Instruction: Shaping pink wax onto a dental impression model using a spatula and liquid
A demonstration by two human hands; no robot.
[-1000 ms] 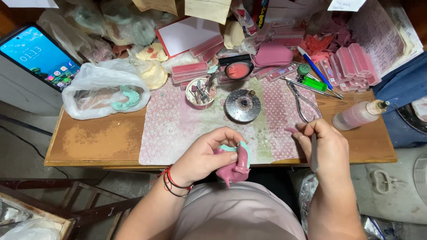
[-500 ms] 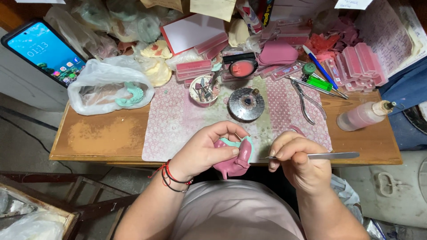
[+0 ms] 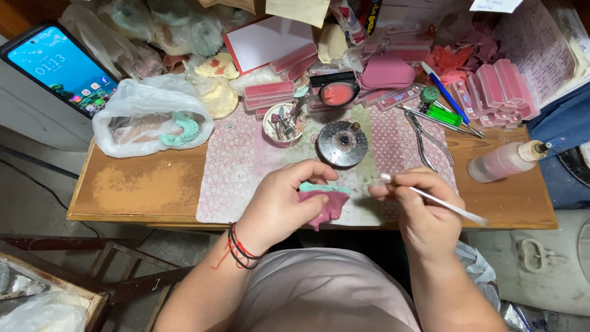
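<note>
My left hand (image 3: pixel 281 203) grips a pink dental model (image 3: pixel 326 209) with a teal piece on its top, held over the front edge of the wooden table (image 3: pixel 141 190). My right hand (image 3: pixel 418 206) holds a thin metal tool (image 3: pixel 430 200), its tip pointing left towards the model and its handle running out to the right. The tool tip sits a short way right of the model, apart from it.
Behind the hands lie a round metal burner (image 3: pixel 342 143), a small cup of burs (image 3: pixel 284 123), pliers (image 3: pixel 427 138), a squeeze bottle (image 3: pixel 507 161), pink wax blocks (image 3: pixel 501 86), a plastic bag with a teal cast (image 3: pixel 150 126) and a phone (image 3: pixel 61 69) at the back left.
My right hand took up the metal tool, swung it round and brought its tip in towards the model. My left hand kept hold of the pink model.
</note>
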